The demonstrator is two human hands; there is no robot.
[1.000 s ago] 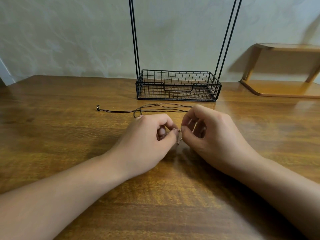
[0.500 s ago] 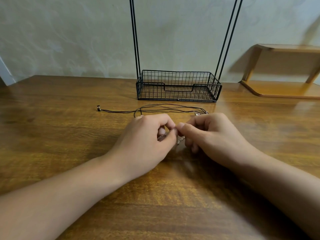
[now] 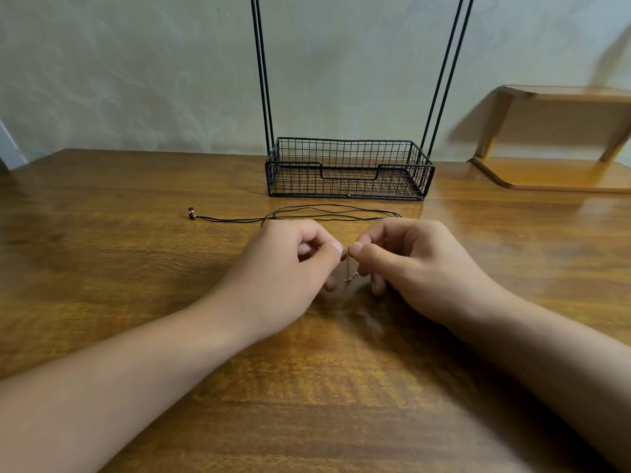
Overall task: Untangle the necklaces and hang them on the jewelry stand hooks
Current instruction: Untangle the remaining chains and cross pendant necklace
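Black cord necklace (image 3: 307, 213) lies stretched on the wooden table (image 3: 136, 268) just beyond the knuckles of both hands, its long axis running left to right, its small clasp end out past the left hand. Left hand (image 3: 283, 268) curls, thumb and forefinger pinching a fine metal chain (image 3: 349, 268). That chain hangs straight down between the two thumbs, its loose end near the table. Right hand (image 3: 409, 264) pinches the same chain, thumb tip almost touching the left thumb. Both hands look equally near it. Behind the cord stands the jewelry stand (image 3: 348, 172); its hooks are out of view.
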